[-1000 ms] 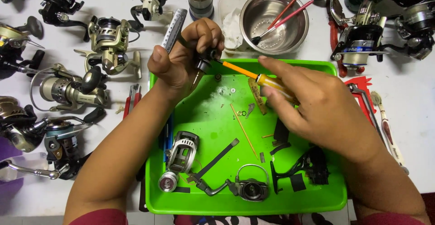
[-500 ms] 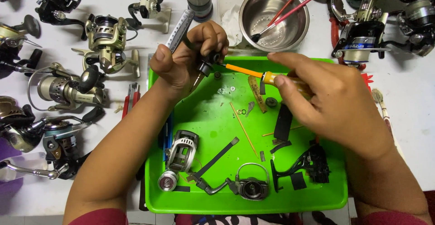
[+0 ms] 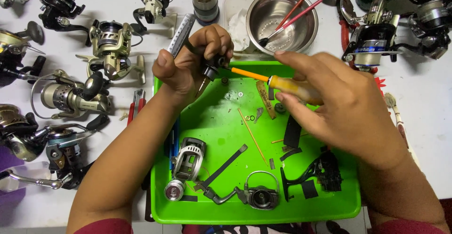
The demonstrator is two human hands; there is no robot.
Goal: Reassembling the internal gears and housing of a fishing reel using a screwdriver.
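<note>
My left hand (image 3: 190,64) grips a small black reel part (image 3: 210,69) with a grey handle bar (image 3: 181,34) sticking up behind the fingers. My right hand (image 3: 339,107) holds a screwdriver with a yellow handle (image 3: 285,84); its orange shaft (image 3: 247,74) points left and its tip touches the black part. Both hands hover over the far edge of a green tray (image 3: 221,125). In the tray lie a silver spool (image 3: 186,161), a bail arm piece (image 3: 259,194), a black reel body (image 3: 320,170) and small screws and washers (image 3: 235,95).
Several fishing reels (image 3: 70,95) crowd the white table left of the tray, and more reels (image 3: 376,41) sit at the far right. A steel bowl (image 3: 282,22) with red-handled brushes stands behind the tray. Red pliers (image 3: 136,104) lie by the tray's left edge.
My right hand has shifted with the screwdriver, staying against the black part in my left hand. The camera view has drifted slightly; the tray's contents have not moved.
</note>
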